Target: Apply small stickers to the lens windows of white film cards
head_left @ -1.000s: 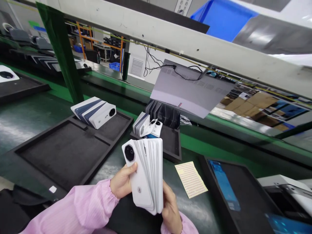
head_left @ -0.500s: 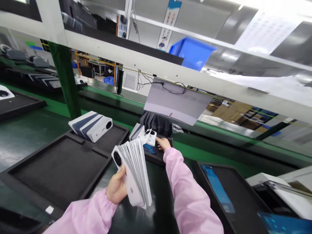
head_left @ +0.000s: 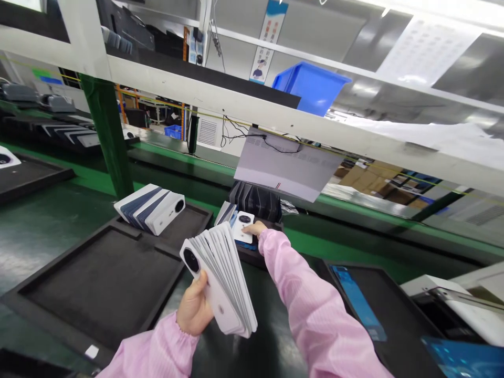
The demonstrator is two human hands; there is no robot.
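My left hand (head_left: 197, 303) is closed around a fanned stack of white phone back covers (head_left: 220, 294), held tilted over the bench; the front one has a black oval camera area. Farther off, my right hand (head_left: 255, 229) grips the right edge of a single white phone back cover (head_left: 242, 231), its dark camera area upward. Under and beside that cover are blue film (head_left: 247, 245) and more upright covers (head_left: 226, 213) in a black tray. Part of my right fingers is hidden behind the cover.
On the left, a black foam tray (head_left: 98, 278) bears a row of white and dark-blue covers (head_left: 151, 210). Black upright pieces (head_left: 255, 200) stand behind the far tray. At right, another black tray (head_left: 388, 304) carries blue film strips. A white shelf beam (head_left: 236, 100) crosses above.
My right hand has shifted slightly left and now grips the white cover, which faces me more fully. My left hand still holds the fanned stack, slightly lower and farther right in view.
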